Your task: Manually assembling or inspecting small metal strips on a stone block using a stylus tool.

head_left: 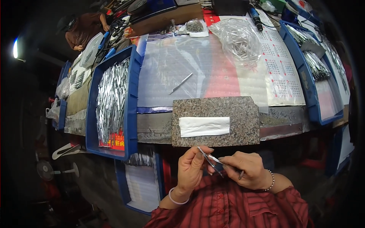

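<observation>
My left hand (191, 167) pinches a long, thin dark metal piece (203, 153) between thumb and fingers, just past the near edge of a granite slab (243, 125). My right hand (245, 168) is closed on a slim rod-like tool (241, 175), whose dark end shows below the fingers. Between the two hands, a short bright silver-white strip (215, 159) meets the metal piece; I cannot tell whether it belongs to the tool. On the slab lies a folded white paper towel (204, 127). A single slim silver piece (180, 84) rests on the plastic-covered table beyond.
At left, a blue tray (133, 95) holds many slim silver metal pieces. A second blue tray (310, 99) at right has bundles of them. A clear plastic bag (238, 41), a blue-and-black handheld power tool (256, 18) and a wooden box (167, 23) stand behind. Another person (85, 28) sits far left.
</observation>
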Motion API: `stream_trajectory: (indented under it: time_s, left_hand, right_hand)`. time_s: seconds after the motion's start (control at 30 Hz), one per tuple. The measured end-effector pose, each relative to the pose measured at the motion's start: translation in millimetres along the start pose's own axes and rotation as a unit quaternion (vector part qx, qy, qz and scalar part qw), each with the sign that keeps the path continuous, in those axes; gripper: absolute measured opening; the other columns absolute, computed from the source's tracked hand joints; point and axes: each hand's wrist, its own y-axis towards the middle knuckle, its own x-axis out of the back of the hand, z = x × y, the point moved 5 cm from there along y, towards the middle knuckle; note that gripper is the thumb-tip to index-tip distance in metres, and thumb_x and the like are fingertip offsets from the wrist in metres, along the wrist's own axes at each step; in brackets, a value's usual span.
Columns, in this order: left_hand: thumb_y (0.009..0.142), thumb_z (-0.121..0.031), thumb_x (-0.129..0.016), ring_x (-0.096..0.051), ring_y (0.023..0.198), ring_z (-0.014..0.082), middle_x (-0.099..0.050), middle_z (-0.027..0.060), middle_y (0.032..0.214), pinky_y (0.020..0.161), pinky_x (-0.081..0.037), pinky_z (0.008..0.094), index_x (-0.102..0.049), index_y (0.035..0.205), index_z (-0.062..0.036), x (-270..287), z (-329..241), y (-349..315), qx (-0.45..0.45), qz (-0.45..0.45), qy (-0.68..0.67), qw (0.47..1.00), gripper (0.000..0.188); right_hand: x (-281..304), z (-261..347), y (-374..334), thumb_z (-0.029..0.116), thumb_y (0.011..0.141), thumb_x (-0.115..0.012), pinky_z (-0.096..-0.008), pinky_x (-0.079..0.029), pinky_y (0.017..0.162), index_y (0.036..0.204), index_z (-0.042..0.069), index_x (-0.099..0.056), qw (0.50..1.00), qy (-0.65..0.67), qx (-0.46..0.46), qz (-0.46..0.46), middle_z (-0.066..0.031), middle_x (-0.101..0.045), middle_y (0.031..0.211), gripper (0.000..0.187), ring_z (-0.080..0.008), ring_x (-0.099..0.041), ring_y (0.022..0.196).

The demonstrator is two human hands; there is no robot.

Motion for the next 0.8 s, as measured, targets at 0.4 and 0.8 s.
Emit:
stream_trajectory:
  time_s: [0.4, 0.8]
  left_hand:
    - [0.101, -0.021, -0.053, -0.062, 0.068, 0.0117, -0.063, 0.0087, 0.089, 0.059, -0.05, 0.0229, -0.063, 0.107, 0.0058, 1.7, 0.0, 0.7, -0.034, 0.0, 0.013, 0.999, 0.029]
    - [0.101, -0.017, -0.053, -0.062, 0.069, 0.0105, -0.065, 0.0089, 0.089, 0.063, -0.052, 0.0231, -0.063, 0.105, 0.0054, 5.7, 4.9, -3.0, -0.001, -0.047, -0.017, 0.999, 0.025]
  right_hand:
    - [-10.7, 1.7, -4.1, -0.001, 0.073, -0.07, -0.0285, -0.045, 0.043, 0.108, 0.0, -0.066, 0.994, -0.086, 0.064, 0.018, -0.0045, -0.054, 0.066, 0.036, -0.0174, -0.057, 0.052]
    - [-27.8, -6.2, -14.6, 0.007, 0.073, -0.068, -0.0273, -0.04, 0.039, 0.108, 0.002, -0.068, 0.984, -0.148, 0.101, 0.024, -0.0003, -0.043, 0.062, 0.035, -0.0121, -0.05, 0.048]
